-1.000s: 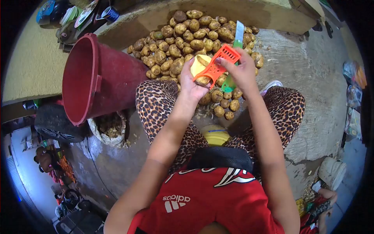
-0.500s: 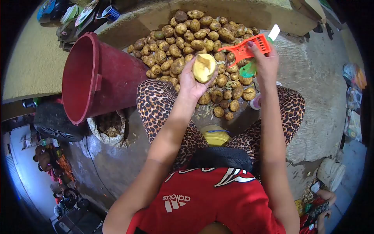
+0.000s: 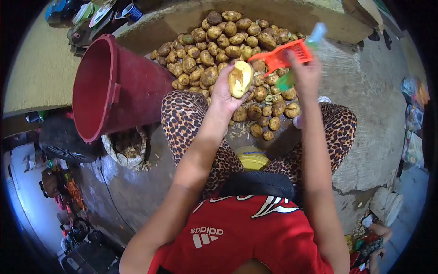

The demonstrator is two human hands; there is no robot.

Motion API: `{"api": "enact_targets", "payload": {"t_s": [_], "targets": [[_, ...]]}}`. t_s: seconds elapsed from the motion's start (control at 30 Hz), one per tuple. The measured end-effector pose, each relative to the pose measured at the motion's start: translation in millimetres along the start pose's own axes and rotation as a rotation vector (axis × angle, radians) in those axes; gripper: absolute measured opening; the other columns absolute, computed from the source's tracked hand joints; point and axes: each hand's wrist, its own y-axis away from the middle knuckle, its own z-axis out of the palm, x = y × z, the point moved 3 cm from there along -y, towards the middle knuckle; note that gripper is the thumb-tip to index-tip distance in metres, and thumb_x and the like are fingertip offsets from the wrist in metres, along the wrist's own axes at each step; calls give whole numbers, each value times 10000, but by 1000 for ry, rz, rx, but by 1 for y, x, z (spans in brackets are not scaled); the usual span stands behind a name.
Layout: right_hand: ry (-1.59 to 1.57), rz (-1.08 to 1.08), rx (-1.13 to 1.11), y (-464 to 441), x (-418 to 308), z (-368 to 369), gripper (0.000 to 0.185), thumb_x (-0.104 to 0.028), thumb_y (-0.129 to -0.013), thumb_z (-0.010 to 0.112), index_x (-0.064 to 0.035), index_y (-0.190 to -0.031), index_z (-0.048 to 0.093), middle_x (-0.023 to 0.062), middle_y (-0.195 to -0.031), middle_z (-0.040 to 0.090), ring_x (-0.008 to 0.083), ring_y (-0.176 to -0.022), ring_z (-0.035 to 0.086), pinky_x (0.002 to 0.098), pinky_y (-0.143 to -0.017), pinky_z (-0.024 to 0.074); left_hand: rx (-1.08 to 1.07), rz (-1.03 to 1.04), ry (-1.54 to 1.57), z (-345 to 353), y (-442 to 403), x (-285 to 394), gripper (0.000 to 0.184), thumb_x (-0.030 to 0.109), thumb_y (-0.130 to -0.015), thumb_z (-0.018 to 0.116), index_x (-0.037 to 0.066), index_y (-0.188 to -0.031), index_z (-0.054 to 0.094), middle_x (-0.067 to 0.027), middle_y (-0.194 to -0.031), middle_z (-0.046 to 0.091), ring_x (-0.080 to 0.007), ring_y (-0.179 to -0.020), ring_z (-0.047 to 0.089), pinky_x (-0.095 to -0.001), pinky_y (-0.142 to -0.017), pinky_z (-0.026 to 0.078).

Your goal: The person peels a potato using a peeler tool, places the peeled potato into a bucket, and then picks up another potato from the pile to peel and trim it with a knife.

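My left hand is wrapped round a mostly peeled potato, pale yellow with a strip of brown skin along one side. In my right hand is an orange plastic Y-shaped peeler, its two prongs pointing left toward the potato but apart from it. Green and whitish parts show around the same hand, blurred; I cannot make out whether they belong to the peeler. Beneath and beyond both hands lies a large heap of unpeeled potatoes on the floor.
A big dark-red bucket leans tilted at the left, its mouth facing left. Below it stands a whitish sack with brownish contents. A yellow lidded tub is between the knees. Another person's arm shows at lower right.
My right hand and the peeler have shifted slightly left, nearer the potato. The potato has turned a little in my left hand and looks narrower.
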Motion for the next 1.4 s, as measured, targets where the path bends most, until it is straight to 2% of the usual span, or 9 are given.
{"api": "enact_targets", "payload": {"t_s": [0.17,0.37,0.5,0.6,0.7,0.83,0.93,1.17,1.4], "targets": [[-200,-23,26,-14,-9,-18,233,-51,-776,649,9,-981,556,81,-890,632,144,-789,623,264,-726,508,31,-83,52,-6,0,-8,338,342,-857,489,63,-1044,526,-134,-852,611,-251,-687,607,-325,-538,509],[-22,72,-277,31,0,25,187,-43,-747,672,-7,-906,579,39,-825,619,87,-741,579,228,-680,478,115,-37,122,7,4,-8,312,326,-876,476,74,-1052,528,-113,-979,595,-232,-828,600,-382,-704,517],[51,-32,-187,28,-9,25,167,-38,-740,668,-9,-881,585,23,-799,608,71,-714,554,219,-668,462,124,20,119,7,1,-7,284,293,-876,476,66,-1040,524,-111,-970,594,-230,-839,601,-393,-708,525],[-14,-213,0,11,-14,6,183,-41,-755,657,4,-914,579,37,-806,616,89,-744,581,227,-691,476,-159,-23,90,-13,-11,-5,283,291,-871,482,66,-1040,514,-118,-961,593,-233,-836,601,-370,-662,533],[-47,-110,33,-7,-25,-12,199,-33,-764,645,12,-943,568,50,-820,624,107,-764,601,236,-702,487,-160,-86,93,-11,-4,-7,292,291,-861,502,64,-1045,505,-119,-971,591,-235,-845,600,-355,-633,535],[-134,66,-182,19,-9,11,200,-39,-765,643,14,-944,569,53,-821,629,101,-753,602,228,-696,489,149,-8,94,1,2,-10,298,289,-851,522,66,-1048,504,-105,-978,589,-225,-844,597,-354,-624,530],[229,40,-311,29,-1,25,220,-63,-755,665,13,-939,571,49,-815,625,87,-744,591,225,-685,488,161,59,34,7,4,-10,282,291,-858,505,69,-1032,514,-95,-974,591,-213,-846,596,-351,-646,524],[-56,-43,36,-11,-4,-18,198,-77,-778,651,6,-937,567,62,-832,630,106,-740,605,234,-670,497,36,65,18,-4,-5,-8,231,259,-863,487,84,-1008,526,-68,-886,605,-195,-762,607,-344,-616,531],[37,118,-316,24,8,18,266,-125,-741,695,-7,-946,574,40,-836,632,93,-746,597,243,-686,492,107,-48,93,3,0,-13,320,313,-856,458,58,-1031,538,-105,-937,605,-228,-841,604,-398,-777,501]]}}
